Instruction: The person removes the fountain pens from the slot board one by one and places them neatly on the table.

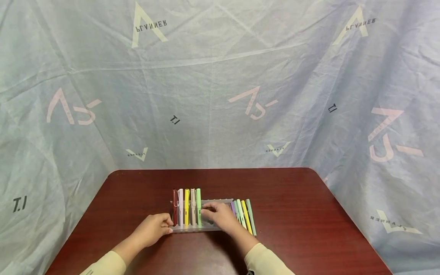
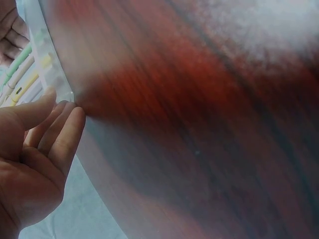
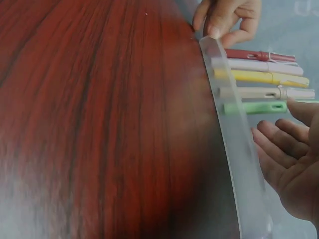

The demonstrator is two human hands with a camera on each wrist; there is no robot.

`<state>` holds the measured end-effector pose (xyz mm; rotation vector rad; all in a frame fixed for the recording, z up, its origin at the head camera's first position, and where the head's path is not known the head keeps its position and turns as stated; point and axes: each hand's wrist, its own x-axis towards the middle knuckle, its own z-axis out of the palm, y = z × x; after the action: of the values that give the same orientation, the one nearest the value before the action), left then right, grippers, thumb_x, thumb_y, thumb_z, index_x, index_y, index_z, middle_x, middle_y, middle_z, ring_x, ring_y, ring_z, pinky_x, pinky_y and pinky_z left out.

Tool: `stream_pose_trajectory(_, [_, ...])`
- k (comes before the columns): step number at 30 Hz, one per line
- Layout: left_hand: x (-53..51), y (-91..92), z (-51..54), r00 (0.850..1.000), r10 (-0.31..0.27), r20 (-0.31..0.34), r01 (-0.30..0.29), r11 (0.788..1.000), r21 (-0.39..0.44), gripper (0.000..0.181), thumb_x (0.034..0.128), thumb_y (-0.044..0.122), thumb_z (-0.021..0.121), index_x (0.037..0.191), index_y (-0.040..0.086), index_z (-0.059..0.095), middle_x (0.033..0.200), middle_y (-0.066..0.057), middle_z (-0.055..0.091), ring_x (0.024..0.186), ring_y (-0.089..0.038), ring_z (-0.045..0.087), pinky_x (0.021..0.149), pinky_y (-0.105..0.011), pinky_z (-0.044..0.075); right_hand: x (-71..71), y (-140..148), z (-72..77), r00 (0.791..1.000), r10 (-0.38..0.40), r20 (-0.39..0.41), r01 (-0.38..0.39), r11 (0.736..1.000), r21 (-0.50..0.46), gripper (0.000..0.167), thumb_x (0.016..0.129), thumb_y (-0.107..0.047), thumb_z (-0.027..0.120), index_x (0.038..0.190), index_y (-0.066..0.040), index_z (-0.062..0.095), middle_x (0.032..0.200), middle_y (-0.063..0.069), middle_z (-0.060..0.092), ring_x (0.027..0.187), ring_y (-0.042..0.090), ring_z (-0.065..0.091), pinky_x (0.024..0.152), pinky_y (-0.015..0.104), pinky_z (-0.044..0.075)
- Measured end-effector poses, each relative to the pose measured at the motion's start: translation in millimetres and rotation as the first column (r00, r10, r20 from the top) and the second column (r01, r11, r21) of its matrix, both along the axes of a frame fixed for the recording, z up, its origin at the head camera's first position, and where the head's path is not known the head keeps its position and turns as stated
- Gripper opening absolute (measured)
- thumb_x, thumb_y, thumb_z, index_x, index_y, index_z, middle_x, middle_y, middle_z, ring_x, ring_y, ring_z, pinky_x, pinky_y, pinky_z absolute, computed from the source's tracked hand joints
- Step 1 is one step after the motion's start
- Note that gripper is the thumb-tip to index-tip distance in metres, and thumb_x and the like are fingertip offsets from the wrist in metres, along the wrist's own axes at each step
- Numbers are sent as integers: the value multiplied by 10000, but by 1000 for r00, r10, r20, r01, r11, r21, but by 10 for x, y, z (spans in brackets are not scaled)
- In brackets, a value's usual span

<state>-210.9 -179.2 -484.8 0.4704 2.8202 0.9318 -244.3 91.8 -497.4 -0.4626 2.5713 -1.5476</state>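
Note:
A clear plastic pen tray (image 1: pixel 190 230) lies on the table. My left hand (image 1: pixel 152 229) holds its near left corner between thumb and fingers. Side by side in its left part rest a dark red pen (image 1: pixel 174 208), a pale lilac pen (image 1: pixel 181 206), a yellow pen (image 1: pixel 186 206), a beige pen (image 1: pixel 193 206) and a light green pen (image 1: pixel 198 202). Over the tray, just right of the green pen, is my right hand (image 1: pixel 221 217). In the right wrist view its thumb tip meets the green pen's cap end, while the other fingers are extended with nothing gripped.
At the tray's right end, partly behind my right hand, lie several more pens: a purple pen (image 1: pixel 232 208), a pale mint pen (image 1: pixel 241 214), another yellow pen (image 1: pixel 246 217) and a grey-green pen (image 1: pixel 251 217). A printed grey cloth (image 1: pixel 213 114) hangs around the dark red wooden table (image 1: pixel 292 198).

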Motion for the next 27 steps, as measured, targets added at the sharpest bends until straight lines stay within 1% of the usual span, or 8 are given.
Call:
stream_pose_trajectory(4, [-1, 3, -7, 1000, 5, -9, -5, 1000, -7, 109, 851, 139, 747, 870, 161, 642, 762, 90, 682, 667, -73, 551, 613, -259, 444, -4, -70, 7, 1000, -27, -8, 27, 1000, 0, 244, 921, -293, 689, 1056, -90, 714, 847, 44, 719, 723, 256, 684, 579, 265, 507])
stream_pose_trajectory(7, [-3, 6, -4, 1000, 8, -22, -9, 1000, -17, 116, 844, 137, 753, 859, 166, 642, 744, 96, 673, 652, -71, 537, 611, -254, 438, -7, -97, 8, 999, -40, -9, 40, 999, -1, 193, 923, -277, 688, 1009, -106, 711, 842, 27, 720, 726, 249, 692, 578, 258, 503])
stream_pose_trajectory(11, [-5, 6, -8, 1000, 10, -30, -11, 1000, -23, 121, 839, 135, 756, 852, 172, 642, 729, 104, 663, 643, -67, 527, 607, -248, 433, -12, -110, 4, 999, -52, -3, 52, 999, 2, 135, 923, -251, 687, 956, -120, 698, 826, 45, 717, 711, 250, 691, 563, 258, 497])
stream_pose_trajectory(15, [-6, 2, -19, 999, 8, -36, -9, 1000, -21, 126, 838, 134, 758, 850, 174, 639, 735, 108, 669, 645, -57, 530, 607, -241, 434, -21, -125, -11, 999, -46, -7, 46, 999, 15, 135, 920, -247, 690, 950, -116, 695, 811, 57, 713, 690, 256, 688, 544, 253, 491])
stream_pose_trajectory(19, [-3, -1, -27, 999, 3, -32, -3, 1000, -12, 120, 841, 134, 754, 854, 167, 639, 747, 102, 677, 652, -58, 537, 609, -241, 438, -23, -143, -28, 999, -47, -16, 47, 999, 23, 117, 916, -231, 694, 925, -115, 689, 789, 80, 708, 661, 234, 676, 522, 251, 470])
stream_pose_trajectory(23, [0, 0, -31, 1000, 2, -22, -2, 1000, -3, 113, 846, 136, 749, 859, 158, 639, 755, 94, 682, 656, -67, 538, 608, -246, 437, -18, -149, -27, 999, -47, -7, 47, 999, 16, 95, 914, -217, 696, 887, -130, 670, 750, 108, 696, 629, 189, 642, 501, 241, 427])
stream_pose_trajectory(25, [1, 1, -33, 1000, 4, -22, -4, 1000, -4, 114, 846, 134, 750, 858, 159, 639, 755, 94, 680, 655, -67, 537, 609, -246, 436, -11, -146, -12, 999, -49, -12, 49, 999, 12, 97, 912, -225, 697, 892, -140, 657, 740, 77, 689, 634, 174, 651, 505, 240, 432])
stream_pose_trajectory(27, [-1, 1, -34, 1000, 7, -25, -7, 1000, -7, 116, 846, 132, 750, 858, 162, 638, 751, 97, 677, 652, -65, 532, 608, -245, 434, -7, -140, 10, 999, -51, -17, 51, 999, -10, 113, 914, -239, 697, 908, -140, 643, 750, 37, 680, 662, 182, 675, 531, 246, 467])
